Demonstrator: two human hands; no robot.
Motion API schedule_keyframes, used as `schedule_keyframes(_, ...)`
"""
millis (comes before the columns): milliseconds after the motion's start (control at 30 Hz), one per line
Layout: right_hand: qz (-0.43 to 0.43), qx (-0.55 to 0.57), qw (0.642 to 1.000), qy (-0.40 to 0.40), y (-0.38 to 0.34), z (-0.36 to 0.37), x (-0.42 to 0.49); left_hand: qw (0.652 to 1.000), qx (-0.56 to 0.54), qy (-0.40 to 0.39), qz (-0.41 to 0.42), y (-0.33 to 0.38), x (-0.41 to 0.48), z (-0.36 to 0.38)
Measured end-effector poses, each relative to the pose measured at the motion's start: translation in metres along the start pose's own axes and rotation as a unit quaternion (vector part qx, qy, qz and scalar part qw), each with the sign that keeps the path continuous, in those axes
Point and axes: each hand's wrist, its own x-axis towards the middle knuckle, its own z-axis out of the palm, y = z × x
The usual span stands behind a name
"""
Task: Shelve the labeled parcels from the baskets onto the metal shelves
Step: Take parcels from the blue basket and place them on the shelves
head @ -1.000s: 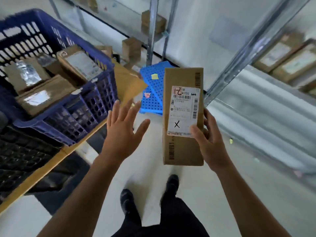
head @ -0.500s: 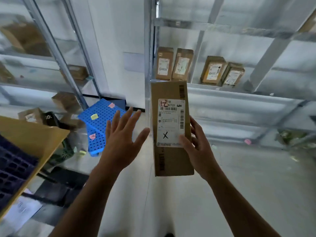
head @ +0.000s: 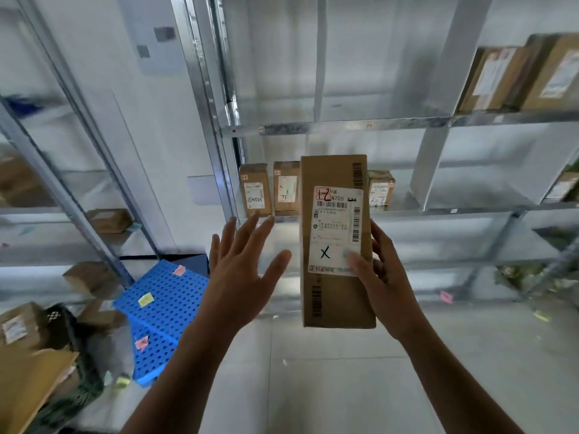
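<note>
The parcel [head: 336, 242] is a tall, narrow cardboard box held upright in the air in front of the metal shelves [head: 470, 211], its printed label [head: 337, 228] facing the camera. Carried in one hand, it looks light, and its flat, square sides suggest stiff board that should not sag. The smooth label could be slippery, so a hold across the long edges seems safest. The right hand [head: 385, 277] grips the lower right edge, thumb pressed on the label and fingers curled behind. The left hand [head: 241, 270] is raised just beside the box, fingers spread, touching nothing, seemingly ready to steady it.
</note>
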Motion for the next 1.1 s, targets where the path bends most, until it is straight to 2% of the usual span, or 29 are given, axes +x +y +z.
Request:
schedule_keyframes(167, -0.006, 0.005, 1.000, 0.021, 0.006, 0.001, 0.055, 0.999, -0.016, 0.022, 0.027, -0.013, 0.054, 0.004)
schedule_keyframes(400, -0.030, 0.020, 0.999, 0.030, 0.008, 0.032, 0.149, 0.999, -0.020, 0.044, 0.015, -0.062, 0.133, 0.002)
schedule_keyframes(633, -0.023, 0.021, 0.999, 0.034, 0.021, 0.051, 0.207, 0.998, -0.043, 0.022, 0.035, -0.091, 0.194, 0.014)
schedule_keyframes(867, -0.025, 0.010, 0.997, 0.066, 0.029, 0.015, 0.234, 0.992, -0.075, 0.009, 0.098, -0.060, 0.243, 0.055)
schedule_keyframes(1100, -0.036, 0.006, 0.995, 0.095, 0.037, -0.064, 0.260, 0.987, -0.112, -0.016, 0.118, 0.006, 0.285, 0.116)
